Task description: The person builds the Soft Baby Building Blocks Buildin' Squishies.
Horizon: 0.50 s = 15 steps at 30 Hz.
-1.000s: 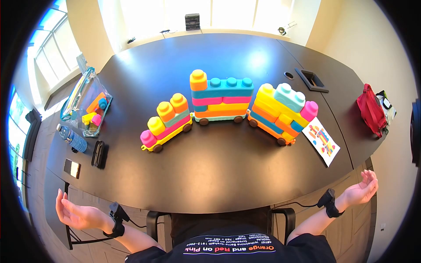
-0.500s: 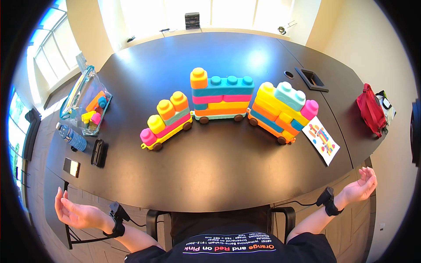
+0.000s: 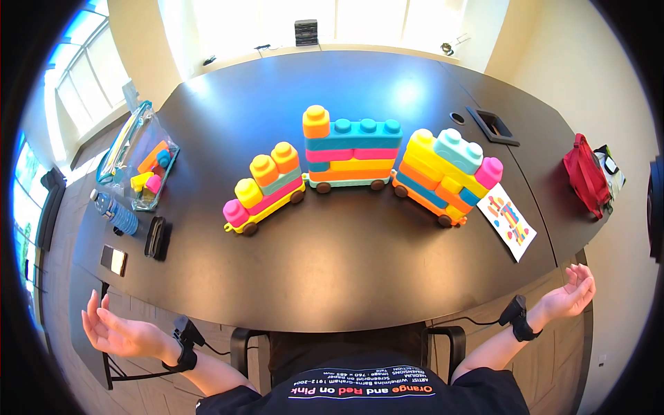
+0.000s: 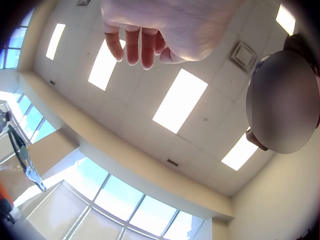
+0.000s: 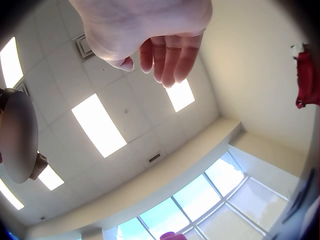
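Note:
Palm up and holding nothing, my left hand [image 3: 124, 333] hovers off the table's near left edge, its fingers loosely bent. Off the near right edge my right hand [image 3: 568, 296] is also palm up and bare of objects. Both wrist views show relaxed fingers against the ceiling. Between and beyond the hands stands a curved train of toy blocks: a low stepped yellow wagon [image 3: 266, 204] on the left, a tall middle wagon [image 3: 353, 166] with a teal top layer, and an orange wagon [image 3: 436, 183] with yellow, pale blue and pink blocks on the right.
A printed picture sheet [image 3: 510, 225] lies beside the right wagon. Left on the table [image 3: 325, 277] are a clear bag [image 3: 131, 155] with loose blocks, a water bottle [image 3: 114, 213], a dark case [image 3: 156, 238] and a phone [image 3: 113, 260]. A red bag [image 3: 584, 176] sits far right.
My left hand has shifted slightly left and up, its fingers a little more spread. The right hand has risen slightly. The wagons stay in place on the table.

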Each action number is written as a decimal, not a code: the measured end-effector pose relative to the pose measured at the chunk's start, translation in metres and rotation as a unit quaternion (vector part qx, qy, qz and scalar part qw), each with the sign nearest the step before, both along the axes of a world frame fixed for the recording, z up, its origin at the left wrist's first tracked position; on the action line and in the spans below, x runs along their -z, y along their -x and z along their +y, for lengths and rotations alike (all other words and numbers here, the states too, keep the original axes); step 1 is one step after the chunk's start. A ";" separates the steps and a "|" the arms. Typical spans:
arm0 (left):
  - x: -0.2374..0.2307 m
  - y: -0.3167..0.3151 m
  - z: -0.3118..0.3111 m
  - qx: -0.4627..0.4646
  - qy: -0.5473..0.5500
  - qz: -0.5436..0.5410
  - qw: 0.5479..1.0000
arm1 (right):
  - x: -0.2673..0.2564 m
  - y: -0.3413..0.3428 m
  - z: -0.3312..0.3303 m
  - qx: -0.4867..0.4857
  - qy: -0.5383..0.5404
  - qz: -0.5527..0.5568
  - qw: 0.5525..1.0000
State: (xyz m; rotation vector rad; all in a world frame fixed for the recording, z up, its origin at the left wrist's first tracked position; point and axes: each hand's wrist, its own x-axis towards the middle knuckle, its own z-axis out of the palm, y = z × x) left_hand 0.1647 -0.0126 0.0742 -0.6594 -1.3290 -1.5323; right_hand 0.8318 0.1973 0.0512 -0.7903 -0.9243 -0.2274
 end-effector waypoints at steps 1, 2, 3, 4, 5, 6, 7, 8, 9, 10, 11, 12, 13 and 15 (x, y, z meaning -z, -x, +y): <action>0.000 0.004 -0.002 0.014 -0.011 0.015 1.000 | 0.000 -0.003 0.001 0.012 -0.001 -0.010 1.000; -0.003 0.014 -0.004 0.009 -0.011 0.017 1.000 | -0.003 -0.005 0.002 0.007 -0.002 -0.008 1.000; -0.007 0.029 -0.006 0.031 0.081 -0.046 0.995 | -0.012 -0.009 0.000 0.002 -0.020 -0.020 1.000; -0.011 0.043 -0.007 0.052 0.173 -0.113 0.977 | -0.024 -0.016 -0.001 -0.003 -0.037 -0.034 0.999; -0.014 0.056 -0.002 0.085 0.251 -0.170 0.949 | -0.035 -0.031 -0.002 -0.019 -0.053 -0.061 0.997; -0.015 0.073 0.004 0.118 0.324 -0.224 0.911 | -0.047 -0.038 -0.004 -0.026 -0.052 -0.062 0.996; -0.001 0.109 0.012 0.122 0.397 -0.244 0.876 | -0.060 -0.042 -0.005 -0.029 -0.074 -0.077 0.994; 0.020 0.141 0.019 0.126 0.466 -0.264 0.835 | -0.072 -0.044 -0.006 -0.031 -0.096 -0.090 0.991; 0.031 0.154 0.023 0.060 0.558 -0.249 0.789 | -0.080 -0.045 -0.008 -0.037 -0.098 -0.086 0.991; 0.041 0.165 0.028 -0.005 0.641 -0.232 0.732 | -0.089 -0.046 -0.011 -0.052 -0.113 -0.093 0.988; 0.055 0.179 0.034 0.009 0.658 -0.262 0.706 | -0.093 -0.048 -0.013 -0.064 -0.127 -0.103 0.984; 0.064 0.185 0.040 0.025 0.676 -0.291 0.677 | -0.095 -0.049 -0.013 -0.065 -0.128 -0.104 0.984; 0.072 0.191 0.043 0.006 0.684 -0.283 0.673 | -0.097 -0.051 -0.014 -0.111 -0.131 -0.116 0.978; 0.080 0.197 0.047 0.004 0.689 -0.294 0.662 | -0.101 -0.052 -0.017 -0.155 -0.131 -0.133 0.970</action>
